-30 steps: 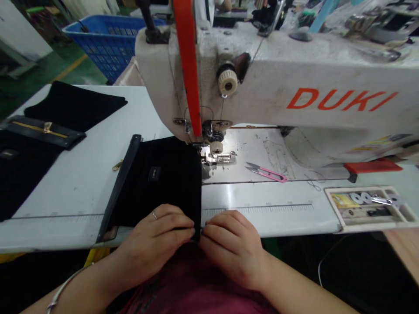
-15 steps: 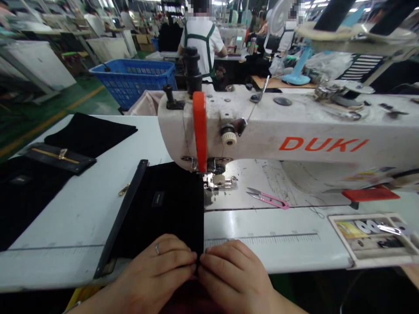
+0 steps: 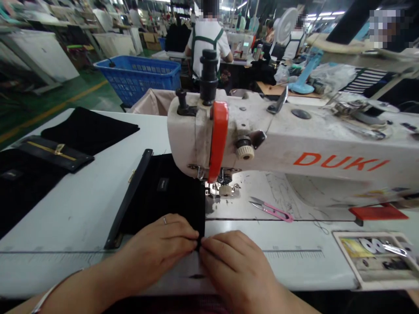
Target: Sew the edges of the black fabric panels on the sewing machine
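Observation:
A black fabric panel (image 3: 175, 198) with a small label and a dark zippered strip (image 3: 131, 196) along its left side lies flat on the sewing table. Its right edge runs under the presser foot (image 3: 216, 188) of the white sewing machine (image 3: 278, 139). My left hand (image 3: 163, 242), a ring on one finger, pinches the near right corner of the panel. Facing it, my right hand (image 3: 234, 261) pinches the same corner, fingertips almost touching the left ones. A gold zipper pull (image 3: 131, 175) sticks out beyond the strip.
Pink-handled thread snips (image 3: 273, 211) lie right of the presser foot. A tray (image 3: 356, 261) with bobbins is set at the right edge. More black pieces (image 3: 32, 187), one with a zipper, lie at left. Behind stand a blue basket (image 3: 140, 74) and a seated co-worker (image 3: 206, 48).
Both hands and the black panel have moved away from me toward the machine, the panel's edge feeding further under the presser foot. The camera view has shifted slightly.

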Demonstrator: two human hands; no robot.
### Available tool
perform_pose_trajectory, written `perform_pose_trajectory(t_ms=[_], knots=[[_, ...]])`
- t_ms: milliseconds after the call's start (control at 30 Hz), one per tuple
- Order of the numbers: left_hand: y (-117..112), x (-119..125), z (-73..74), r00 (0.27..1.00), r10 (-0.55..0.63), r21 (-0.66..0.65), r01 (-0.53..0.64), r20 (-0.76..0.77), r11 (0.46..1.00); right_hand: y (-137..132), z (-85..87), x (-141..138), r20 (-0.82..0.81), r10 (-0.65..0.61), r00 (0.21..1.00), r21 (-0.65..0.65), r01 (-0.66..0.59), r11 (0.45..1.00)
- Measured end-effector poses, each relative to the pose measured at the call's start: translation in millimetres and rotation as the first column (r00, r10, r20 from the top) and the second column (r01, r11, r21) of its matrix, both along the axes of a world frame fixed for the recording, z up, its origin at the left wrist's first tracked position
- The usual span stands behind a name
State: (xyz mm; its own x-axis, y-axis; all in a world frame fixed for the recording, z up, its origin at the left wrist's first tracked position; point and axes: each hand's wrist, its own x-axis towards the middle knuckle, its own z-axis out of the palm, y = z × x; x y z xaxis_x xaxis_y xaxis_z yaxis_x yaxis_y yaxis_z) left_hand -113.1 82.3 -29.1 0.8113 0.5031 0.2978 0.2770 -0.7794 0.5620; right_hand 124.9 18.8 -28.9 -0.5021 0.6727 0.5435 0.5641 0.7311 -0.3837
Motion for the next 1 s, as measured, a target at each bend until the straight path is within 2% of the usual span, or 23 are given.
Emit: perform_pose_trajectory(t_ms=[233, 433, 600, 800, 1000], knots=[[30, 4, 3.8, 1.0, 0.003, 0.018, -0.003, 0.029, 1.0, 19, 4.4, 3, 0.066, 0.011, 0.998, -0.029, -0.009, 1.0], [53, 4, 0.2, 0.999, -0.019, 0.004, 0.019, 0.028, 1.0, 38, 12.6, 5, 0.144, 0.036, 0.989, -0.067, -0.027, 0.997], [70, 6, -0.9, 1.0, -0.003, 0.068, 0.003, 0.009, 0.998, 55, 17.6, 7, 0.186, 0.049, 0.981, -0.058, -0.039, 0.998], [91, 9, 1.7, 1.0, 0.01, 0.074, -0.01, -0.003, 0.997, 68, 11.7, 11, 0.19, 0.026, 0.981, -0.091, -0.009, 0.996], [108, 10, -5.3, 0.999, 0.034, 0.092, -0.033, -0.002, 0.995, 74, 1.7, 11, 0.181, -0.044, 0.983, -0.054, 0.055, 0.997]])
